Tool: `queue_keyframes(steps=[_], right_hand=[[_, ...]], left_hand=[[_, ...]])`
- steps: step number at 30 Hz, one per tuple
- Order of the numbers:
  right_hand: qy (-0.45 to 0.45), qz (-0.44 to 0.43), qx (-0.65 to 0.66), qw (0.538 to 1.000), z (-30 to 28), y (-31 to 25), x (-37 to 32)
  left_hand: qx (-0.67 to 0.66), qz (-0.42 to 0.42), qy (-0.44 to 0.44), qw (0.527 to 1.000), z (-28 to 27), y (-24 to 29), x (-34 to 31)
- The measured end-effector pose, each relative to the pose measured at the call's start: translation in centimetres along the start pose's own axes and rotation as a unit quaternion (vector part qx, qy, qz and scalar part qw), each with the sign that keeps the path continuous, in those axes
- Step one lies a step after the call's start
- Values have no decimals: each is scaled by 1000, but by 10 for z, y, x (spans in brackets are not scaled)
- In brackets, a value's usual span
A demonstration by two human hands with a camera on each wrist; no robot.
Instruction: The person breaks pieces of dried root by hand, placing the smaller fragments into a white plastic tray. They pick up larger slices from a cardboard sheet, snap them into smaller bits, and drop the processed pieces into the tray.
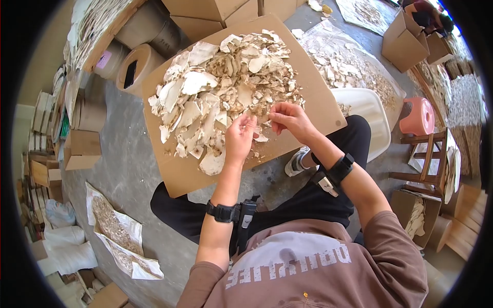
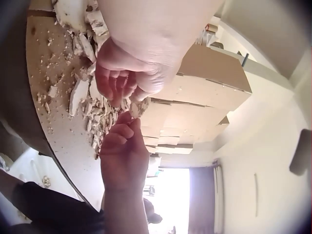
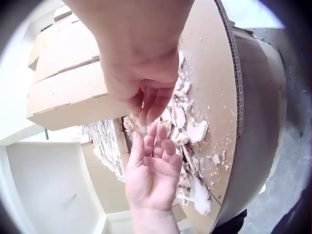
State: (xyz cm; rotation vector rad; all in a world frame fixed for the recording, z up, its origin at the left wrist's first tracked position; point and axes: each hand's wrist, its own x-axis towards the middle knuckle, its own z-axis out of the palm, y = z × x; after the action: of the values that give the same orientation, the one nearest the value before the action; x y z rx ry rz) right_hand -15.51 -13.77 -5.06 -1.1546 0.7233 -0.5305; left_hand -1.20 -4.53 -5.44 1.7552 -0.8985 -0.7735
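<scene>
A heap of dry, off-white flakes with brown patches [image 1: 236, 92] covers much of a cardboard sheet [image 1: 177, 177] in front of the person. Over the heap's near edge, both hands meet with fingertips close together. The left hand [image 1: 240, 139] is palm up, its thumb and fingertips at a small brownish flake [image 2: 140, 107]. Facing it from the right, the right hand [image 1: 290, 120] has thumb and index finger pinched at the lower edge of that flake in the left wrist view. Fingers partly hide the flake. Crumbs and broken bits [image 3: 217, 158] lie scattered on the cardboard below.
Beyond the sheet stand cardboard boxes [image 1: 213, 15] and a round drum [image 1: 138, 66] with a phone on it. To the right are a white tub [image 1: 377, 128], a pink stool [image 1: 417, 117] and a wooden chair [image 1: 429, 164]. More flakes lie on floor sheeting [image 1: 344, 61].
</scene>
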Motion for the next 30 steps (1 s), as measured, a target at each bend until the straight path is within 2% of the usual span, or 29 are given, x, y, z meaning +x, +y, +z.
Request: queue_keyframes(steps=[2,6,9,11,18,21,23,27,29,30], right_hand=[[-41,27,81,995,2,-2,-3],[-22,40,88,995,11,-9,-6],[-13,25,13,1000,15,-11,-5],[3,4,11,1000,16,-10,-6],[12,19,6,1000,22,-8,-7],[-13,60,84,995,19,-4,-6],[-40,125,185,974,18,-4,-7],[-62,152,231,959,16,2,-10],[-129,169,327,921,14,5,-10],[-129,169,327,921,16,4,-11]], left_hand=[[-225,-122,-86,963,-6,13,-2],[-205,-109,-65,970,-10,19,-6],[-184,-93,-66,976,-15,21,-7],[-165,-74,-81,980,-16,24,-8],[-97,-40,-108,989,-15,24,-9],[-143,-62,-92,984,-15,27,-11],[-183,-64,-119,974,-18,26,-12],[-172,-51,-146,973,-24,18,-9],[-238,-72,-196,949,-28,19,-9],[-238,-72,-196,949,-28,21,-10]])
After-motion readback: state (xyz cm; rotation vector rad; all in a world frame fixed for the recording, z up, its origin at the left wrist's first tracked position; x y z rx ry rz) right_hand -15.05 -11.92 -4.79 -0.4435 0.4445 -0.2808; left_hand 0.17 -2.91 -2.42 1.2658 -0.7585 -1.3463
